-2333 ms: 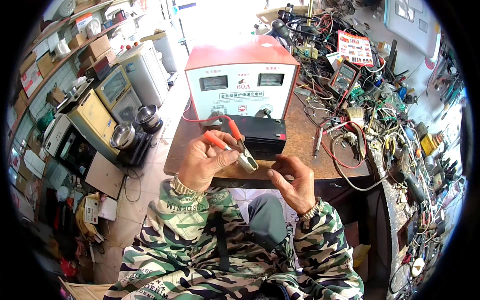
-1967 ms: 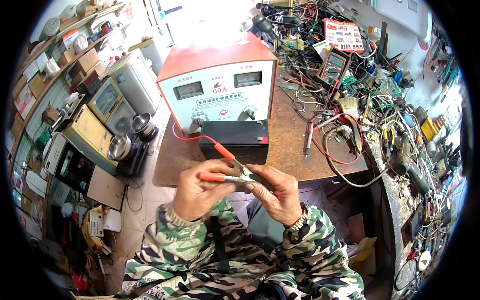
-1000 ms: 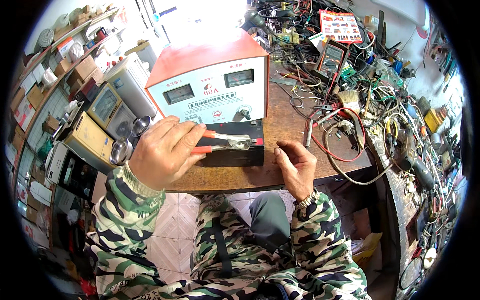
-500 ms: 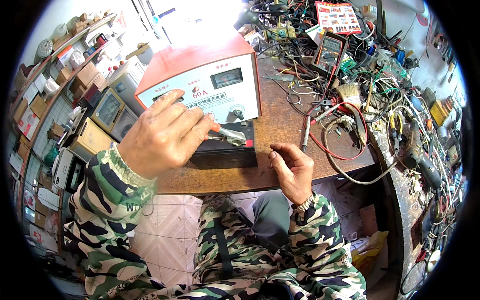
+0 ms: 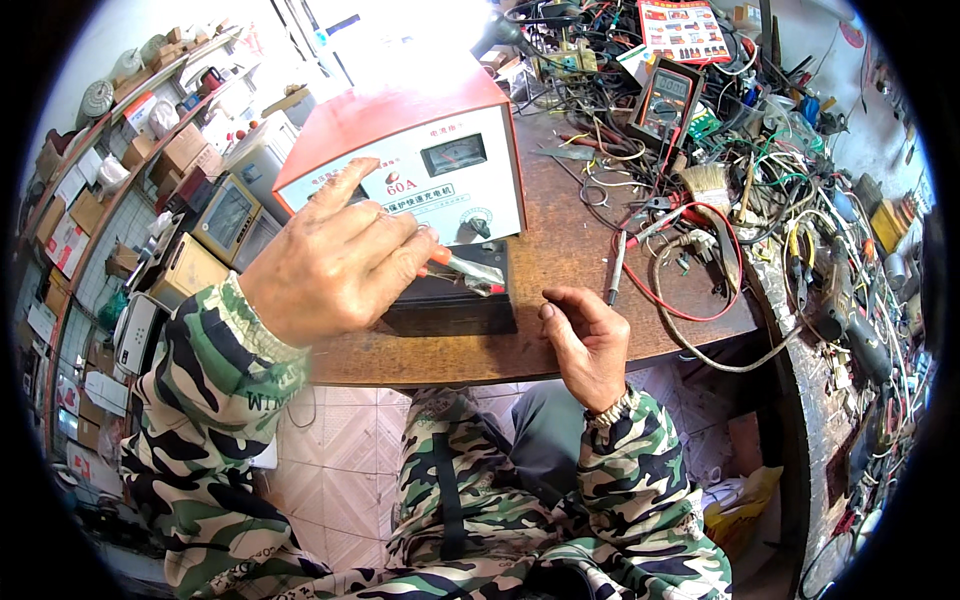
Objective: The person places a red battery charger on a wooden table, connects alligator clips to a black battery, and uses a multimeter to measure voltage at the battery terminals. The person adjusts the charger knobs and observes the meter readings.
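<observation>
My left hand (image 5: 345, 255) is at the front of a battery charger (image 5: 470, 205) with a red top, white panel and small meter windows. Its index finger stretches up over the panel's left side, partly covering the left meter. The other fingers are curled around a red-handled metal clamp (image 5: 470, 268), whose jaws are at the red terminal of a black battery (image 5: 450, 315); whether they grip it I cannot tell. My right hand (image 5: 590, 345) is at the table's front edge with nothing in it, thumb and forefinger apart, the other fingers loosely curled.
To the right on the wooden table (image 5: 565, 245) lie test leads (image 5: 735, 290), a brush (image 5: 708, 180) and a multimeter (image 5: 665, 100). Tangled wires and tools crowd the far and right sides. Shelves with boxes (image 5: 185, 150) stand at the left.
My left index finger has lifted and straightened across the panel, and the left hand has tilted a little. The clamp in it has shifted slightly. My right hand has hardly moved.
</observation>
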The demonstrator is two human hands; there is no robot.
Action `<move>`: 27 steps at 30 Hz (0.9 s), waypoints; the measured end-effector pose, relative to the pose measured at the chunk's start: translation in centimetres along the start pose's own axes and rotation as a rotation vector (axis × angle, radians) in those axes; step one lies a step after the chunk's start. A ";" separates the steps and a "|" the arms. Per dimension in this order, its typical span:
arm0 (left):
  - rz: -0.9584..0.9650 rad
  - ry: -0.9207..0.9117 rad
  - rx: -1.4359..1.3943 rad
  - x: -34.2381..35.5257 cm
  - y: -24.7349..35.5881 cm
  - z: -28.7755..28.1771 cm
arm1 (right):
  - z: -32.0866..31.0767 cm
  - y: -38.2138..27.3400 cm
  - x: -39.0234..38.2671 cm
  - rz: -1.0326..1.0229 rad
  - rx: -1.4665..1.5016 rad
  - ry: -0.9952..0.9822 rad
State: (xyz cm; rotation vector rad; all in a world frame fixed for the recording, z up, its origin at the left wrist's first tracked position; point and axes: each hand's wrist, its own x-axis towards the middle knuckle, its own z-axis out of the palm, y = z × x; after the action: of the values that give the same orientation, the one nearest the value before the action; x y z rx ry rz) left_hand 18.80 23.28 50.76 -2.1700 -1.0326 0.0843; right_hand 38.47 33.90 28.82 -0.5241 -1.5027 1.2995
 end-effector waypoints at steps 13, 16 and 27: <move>-0.068 0.034 -0.075 -0.9 0.0 1.4 | -0.1 0.2 0.0 -0.015 -0.040 -0.014; -0.072 0.032 -0.048 -0.7 0.2 0.8 | 0.0 0.0 0.0 -0.015 -0.030 -0.017; -0.839 0.482 -0.278 -11.0 6.3 2.1 | 0.5 0.0 0.0 0.006 -0.030 0.031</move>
State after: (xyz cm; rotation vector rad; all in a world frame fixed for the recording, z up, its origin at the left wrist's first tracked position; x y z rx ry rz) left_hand 14.77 14.20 42.66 -1.6700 -1.6133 -0.9616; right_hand 38.04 33.61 28.91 -0.5660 -1.4975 1.2701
